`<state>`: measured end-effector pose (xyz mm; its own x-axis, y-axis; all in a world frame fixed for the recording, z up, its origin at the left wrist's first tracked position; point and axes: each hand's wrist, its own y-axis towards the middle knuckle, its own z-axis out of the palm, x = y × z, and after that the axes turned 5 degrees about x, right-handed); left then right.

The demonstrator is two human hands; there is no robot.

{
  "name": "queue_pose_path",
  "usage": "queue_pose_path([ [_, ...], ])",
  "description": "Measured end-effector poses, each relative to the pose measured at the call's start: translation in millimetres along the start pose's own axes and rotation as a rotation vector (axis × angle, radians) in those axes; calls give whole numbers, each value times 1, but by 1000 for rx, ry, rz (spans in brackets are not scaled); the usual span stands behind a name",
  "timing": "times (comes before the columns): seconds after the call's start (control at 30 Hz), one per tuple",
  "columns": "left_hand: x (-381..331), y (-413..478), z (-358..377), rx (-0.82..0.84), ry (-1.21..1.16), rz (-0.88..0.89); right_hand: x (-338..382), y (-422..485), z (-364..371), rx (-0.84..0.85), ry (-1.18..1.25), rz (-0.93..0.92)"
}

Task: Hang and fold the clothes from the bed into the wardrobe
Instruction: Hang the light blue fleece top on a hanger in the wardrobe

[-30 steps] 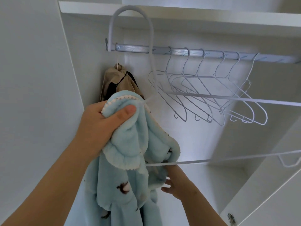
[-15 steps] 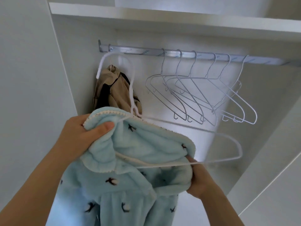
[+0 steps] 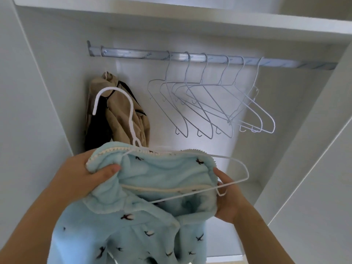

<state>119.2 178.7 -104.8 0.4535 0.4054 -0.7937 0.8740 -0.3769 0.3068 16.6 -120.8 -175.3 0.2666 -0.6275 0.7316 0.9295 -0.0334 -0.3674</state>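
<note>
Left hand (image 3: 83, 174) grips the trimmed collar of the pale blue fleece garment (image 3: 152, 216), thumb pressed over the edge. Right hand (image 3: 226, 199) holds the opposite side of the neck opening, with the white hanger (image 3: 131, 119) crossing its fingers. The hanger is partly inside the neck, its hook free below the rail (image 3: 133, 53). The rail's repeated print is only partly legible, ending "HONG". Empty hangers (image 3: 221, 85) and a beige garment (image 3: 118, 119) hang in the wardrobe (image 3: 47, 92).
</note>
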Motion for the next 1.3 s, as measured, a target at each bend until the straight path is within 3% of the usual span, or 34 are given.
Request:
queue_pose_path([
  [0.2, -7, -2, 38, -46, -153, 35, -13, 4, 2, -78, -67, 27],
  [0.47, -7, 3, 17, -90, -194, -54, 0, 3, -13, -233, -214, 137],
  [0.57, -5, 6, 4, -109, -201, -58, 9, 0, -17, -220, -117, 160],
  [0.7, -3, 2, 0, -1, -120, -89, 22, 3, -29, -184, -11, 116],
  [0.87, -1, 2, 16, 127, -17, -94, 28, -5, -23, -61, -111, 128],
  [0.97, -2, 2, 25, 143, 48, -56, 21, -6, -23, -165, -159, 121],
  [1.07, -5, -2, 30, 143, 50, -39, 20, -9, -22, -379, -229, 82],
  [1.3, -9, 2, 26, 381, 74, -93, 17, 0, -23, -788, -685, -289],
])
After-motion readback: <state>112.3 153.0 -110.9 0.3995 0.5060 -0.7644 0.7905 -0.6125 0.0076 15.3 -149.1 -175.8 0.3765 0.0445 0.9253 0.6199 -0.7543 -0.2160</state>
